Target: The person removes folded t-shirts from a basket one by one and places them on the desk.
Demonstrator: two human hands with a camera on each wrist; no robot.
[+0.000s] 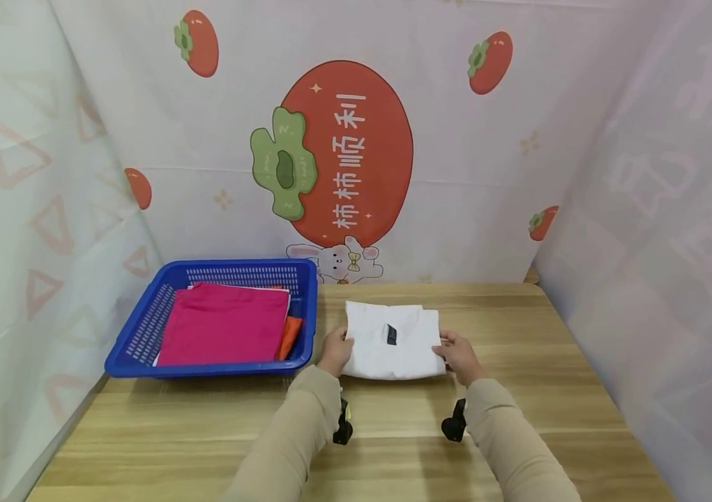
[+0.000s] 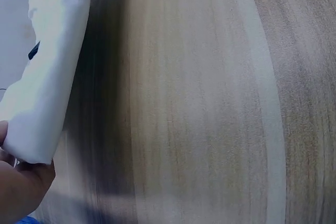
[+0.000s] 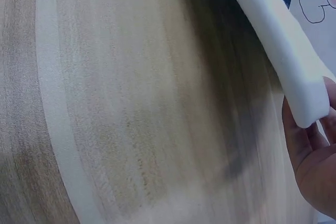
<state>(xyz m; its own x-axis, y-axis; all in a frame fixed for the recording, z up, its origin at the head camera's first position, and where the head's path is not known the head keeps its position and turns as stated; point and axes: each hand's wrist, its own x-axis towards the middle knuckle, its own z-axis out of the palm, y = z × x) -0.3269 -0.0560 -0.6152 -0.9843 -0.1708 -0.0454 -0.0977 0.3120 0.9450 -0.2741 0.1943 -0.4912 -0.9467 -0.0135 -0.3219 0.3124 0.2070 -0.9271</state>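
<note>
I'm holding a folded white cloth (image 1: 408, 359) out in front of me, over the wooden counter (image 1: 393, 464), just to the right of the blue basket (image 1: 205, 371). My left hand (image 1: 335, 351) is pinching one side edge, my right hand (image 1: 459, 357) is pinching the opposite one, and both thumbs are lying on top while fingers are curling underneath.

And the cloth itself is looking plain and bright, forming a roughly rectangular packet! The near edge is showing as a thick, smooth, rounded fold in both wrist views, standing clear of the wood and casting a dark shadow on it. Along the far edge, the layers are running unevenly, dropping in a small step towards the right corner. Soft creases are rippling across the top, and near the middle a small black patch (image 1: 392, 335) is sitting at a slant; whether it's a print or a label, I'm not managing to tell.

Over in the basket, a bright pink cloth (image 1: 226, 324) is lying flat on top, with an orange cloth (image 1: 289, 338) poking out at its right side.
</note>
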